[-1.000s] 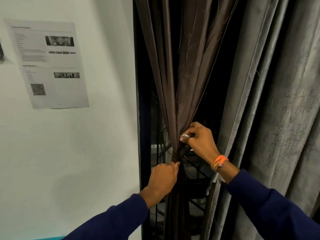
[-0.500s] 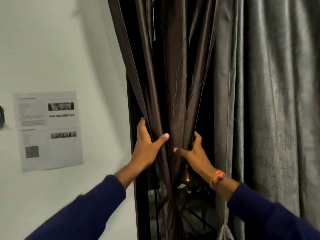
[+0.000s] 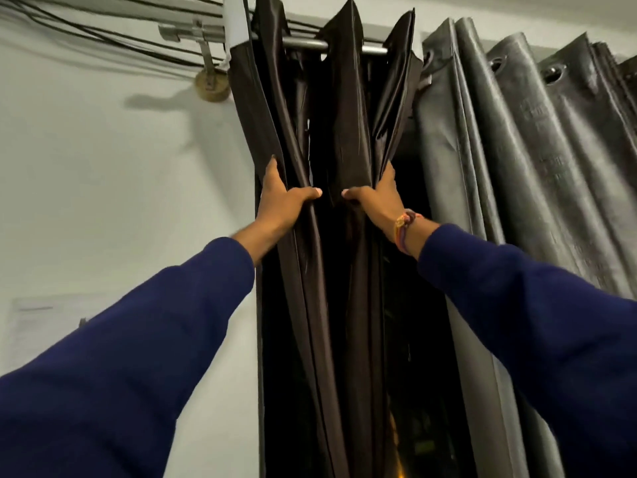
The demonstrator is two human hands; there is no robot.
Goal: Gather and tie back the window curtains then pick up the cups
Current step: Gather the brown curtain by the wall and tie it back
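A dark brown satin curtain (image 3: 344, 132) hangs in bunched folds from a metal rod (image 3: 305, 43) over a dark window opening. My left hand (image 3: 286, 200) grips the bundle's left side, fingers behind the fabric and thumb across the front. My right hand (image 3: 377, 198), with a coloured thread band on the wrist, grips the right side the same way. The two thumbs nearly meet in the middle. To the right hangs a grey eyelet curtain (image 3: 510, 160), gathered in pleats. No cups are in view.
Black cables (image 3: 103, 32) run along the top of the white wall to the rod's bracket (image 3: 210, 84). A printed paper sheet (image 3: 38, 326) is stuck on the wall at lower left. Behind the brown curtain the window is dark.
Both hands have left the tied knot low on the brown curtain and slid up its folds. The view has tilted up, showing the rod.
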